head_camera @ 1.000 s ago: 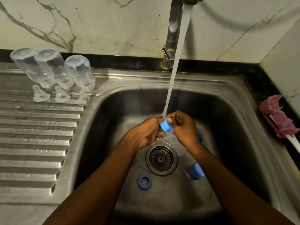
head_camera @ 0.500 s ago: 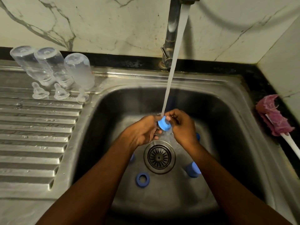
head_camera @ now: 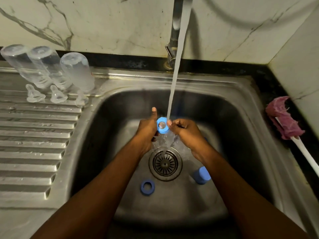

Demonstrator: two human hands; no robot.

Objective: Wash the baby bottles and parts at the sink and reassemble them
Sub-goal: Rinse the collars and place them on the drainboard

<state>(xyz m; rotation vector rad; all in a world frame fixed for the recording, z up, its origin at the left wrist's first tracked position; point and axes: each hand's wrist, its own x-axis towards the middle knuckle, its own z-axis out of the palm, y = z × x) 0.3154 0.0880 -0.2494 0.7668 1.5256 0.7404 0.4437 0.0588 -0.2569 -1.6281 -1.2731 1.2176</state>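
1. We are in the rinsing step. Both hands hold one blue screw ring (head_camera: 162, 125) over the sink (head_camera: 107, 128), just above the drain strainer (head_camera: 165, 163). The water stream (head_camera: 174, 94) from the tap (head_camera: 174, 31) falls along the ring's right edge.
2. The grip of the left hand (head_camera: 146, 133) is closed on the ring's left side, with the thumb raised beside it. The grip of the right hand (head_camera: 186, 133) pinches the right edge with the fingertips.
3. Three clear bottles (head_camera: 50, 66) stand upside down on the drainboard (head_camera: 34, 144), with three clear nipples (head_camera: 57, 97) just in front of them. We judge these as already washed.
4. A second blue ring (head_camera: 147, 183) and a blue cap (head_camera: 201, 175) lie on the sink floor, so washing is not finished and reassembly is not yet begun.
5. The next move, we think, calls for turning the ring so that water passes through its hole. Then it goes to the drainboard, and we take the next blue part. The ring is wet and can slip toward the strainer.
6. A pink bottle brush (head_camera: 284, 119) lies on the tabletop at the right.
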